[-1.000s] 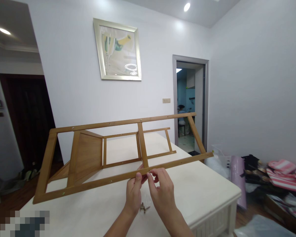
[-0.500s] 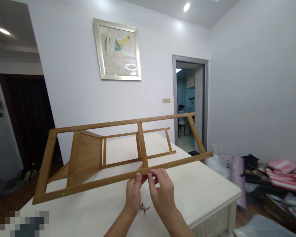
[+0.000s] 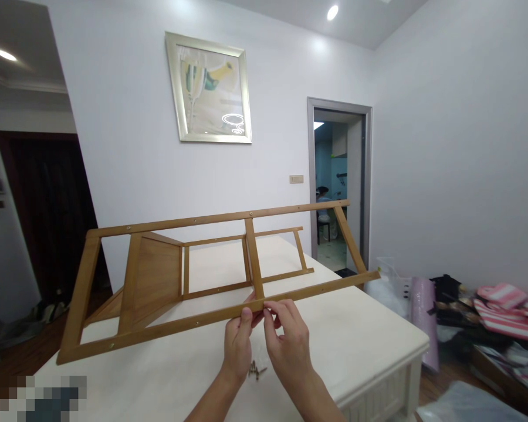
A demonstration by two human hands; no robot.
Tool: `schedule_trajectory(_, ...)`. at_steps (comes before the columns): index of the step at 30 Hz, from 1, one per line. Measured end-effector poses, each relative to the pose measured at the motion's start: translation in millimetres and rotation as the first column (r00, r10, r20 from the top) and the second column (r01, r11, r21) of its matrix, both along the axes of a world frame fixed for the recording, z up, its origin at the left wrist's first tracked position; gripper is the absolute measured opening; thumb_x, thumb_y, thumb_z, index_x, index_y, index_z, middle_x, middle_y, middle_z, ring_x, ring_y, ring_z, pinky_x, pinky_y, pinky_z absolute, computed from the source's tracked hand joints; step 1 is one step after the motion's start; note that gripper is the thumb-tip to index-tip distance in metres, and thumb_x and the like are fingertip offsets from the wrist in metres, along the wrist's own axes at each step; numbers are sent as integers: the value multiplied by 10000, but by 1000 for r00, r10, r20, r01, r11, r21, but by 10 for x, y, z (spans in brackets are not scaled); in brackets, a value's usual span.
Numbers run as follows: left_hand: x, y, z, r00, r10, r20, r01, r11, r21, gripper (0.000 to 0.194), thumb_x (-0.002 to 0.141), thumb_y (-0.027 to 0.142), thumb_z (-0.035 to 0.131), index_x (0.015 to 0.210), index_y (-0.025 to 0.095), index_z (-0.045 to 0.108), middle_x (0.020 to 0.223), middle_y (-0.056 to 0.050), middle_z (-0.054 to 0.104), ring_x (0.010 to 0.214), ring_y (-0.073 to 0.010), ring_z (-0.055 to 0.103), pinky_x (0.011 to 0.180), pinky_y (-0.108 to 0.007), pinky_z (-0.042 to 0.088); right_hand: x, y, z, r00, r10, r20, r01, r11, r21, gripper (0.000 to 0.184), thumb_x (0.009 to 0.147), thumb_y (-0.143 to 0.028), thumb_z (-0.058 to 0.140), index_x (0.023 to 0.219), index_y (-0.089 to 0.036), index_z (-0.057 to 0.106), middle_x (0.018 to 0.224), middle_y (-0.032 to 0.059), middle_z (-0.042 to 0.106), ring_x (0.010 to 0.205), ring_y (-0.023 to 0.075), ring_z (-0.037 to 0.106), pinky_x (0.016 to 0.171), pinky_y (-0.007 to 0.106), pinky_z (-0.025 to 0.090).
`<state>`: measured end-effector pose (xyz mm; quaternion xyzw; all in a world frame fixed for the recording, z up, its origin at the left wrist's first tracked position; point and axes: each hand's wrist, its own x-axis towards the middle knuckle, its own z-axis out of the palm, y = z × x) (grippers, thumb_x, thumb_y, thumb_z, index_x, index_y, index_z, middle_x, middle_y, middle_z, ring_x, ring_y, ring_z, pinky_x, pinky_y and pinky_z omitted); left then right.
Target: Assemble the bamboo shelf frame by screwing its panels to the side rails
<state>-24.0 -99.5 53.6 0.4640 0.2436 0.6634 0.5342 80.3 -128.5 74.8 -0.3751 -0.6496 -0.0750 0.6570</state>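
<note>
Wooden frame point(image 3: 254, 258) is held by left hand point(image 3: 237, 346) beside right hand point(image 3: 290, 337).

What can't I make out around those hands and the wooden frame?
All in the head view:
Whether the right hand pinches something small: its own fingers hide it.
Part of the left hand: hidden behind the lower rail of the wooden frame.
Exact number of screws: too small and bunched.
Both forearms: cut off by the bottom edge.
</note>
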Motion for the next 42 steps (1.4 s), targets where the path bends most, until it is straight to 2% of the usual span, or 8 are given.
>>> schedule_trajectory(7, 0, 16, -26, 1000, -11, 10, 11, 1000, -5, 647, 769, 529, 646, 1235, 83, 597, 1099, -171, 695, 1060, -312, 634, 902, -419, 526, 4, 25, 13, 998, -58, 1, 58, 998, -4, 52, 878, -197, 550, 848, -188, 591, 749, 19, 591, 578, 108, 519, 523, 238, 452)
schedule_trajectory(13, -1, 11, -16, 1000, -6, 11, 6, 1000, 9, 644, 770, 523, 647, 1232, 77, 599, 1088, -173, 699, 1062, -308, 633, 938, -420, 505, 6, 10, 4, 1000, -20, 0, 20, 1000, -6, 143, 884, -177, 528, 1008, -185, 598, 795, 31, 602, 578, 104, 517, 532, 242, 471)
schedule_trajectory(17, 3, -5, 5, 1000, -9, 2, 9, 1000, 11, 646, 766, 529, 648, 1235, 87, 600, 1084, -169, 702, 1052, -310, 639, 931, -429, 510, 7, 18, -6, 1000, 22, -2, -22, 999, -24, 151, 893, -140, 481, 953, -185, 612, 812, 46, 599, 667, 125, 563, 554, 244, 472)
schedule_trajectory(24, 3, 7, -3, 1000, 0, 6, 0, 1000, -5, 660, 758, 547, 646, 1220, 77, 608, 1076, -175, 703, 1059, -315, 635, 921, -430, 518, 10, 39, -8, 998, -65, 5, 65, 998, -1, 56, 870, -186, 547, 833, -191, 588, 739, 11, 584, 561, 101, 507, 515, 232, 446)
schedule_trajectory(26, 3, 5, 0, 1000, 14, 3, -14, 1000, -6, 658, 752, 549, 652, 1209, 78, 617, 1068, -174, 706, 1038, -312, 646, 925, -425, 515, 7, 27, -2, 998, -66, -2, 66, 998, 6, 29, 869, -193, 558, 877, -189, 586, 746, 12, 584, 563, 102, 508, 515, 232, 450)
schedule_trajectory(30, 5, -6, 10, 1000, 13, 1, -13, 1000, -8, 653, 766, 549, 636, 1226, 85, 608, 1058, -170, 710, 1014, -307, 658, 925, -429, 514, 2, 1, 3, 1000, -14, -3, 14, 1000, -9, 134, 891, -158, 508, 991, -187, 592, 800, 34, 594, 590, 108, 525, 527, 235, 466)
schedule_trajectory(39, 2, 2, -7, 1000, -5, -3, 5, 1000, 3, 667, 774, 540, 633, 1255, 81, 581, 1092, -177, 697, 1064, -316, 633, 924, -432, 516, 7, 31, -11, 1000, -29, -4, 29, 999, -20, 76, 888, -168, 518, 880, -182, 593, 773, 29, 591, 586, 108, 525, 518, 235, 452)
schedule_trajectory(42, -1, 9, -16, 1000, -10, 3, 10, 1000, 2, 657, 785, 538, 623, 1257, 84, 579, 1095, -174, 696, 1054, -308, 639, 934, -427, 509, 7, 20, -10, 999, -38, -4, 38, 999, -14, 77, 883, -172, 532, 917, -181, 600, 777, 30, 593, 577, 105, 515, 516, 231, 456)
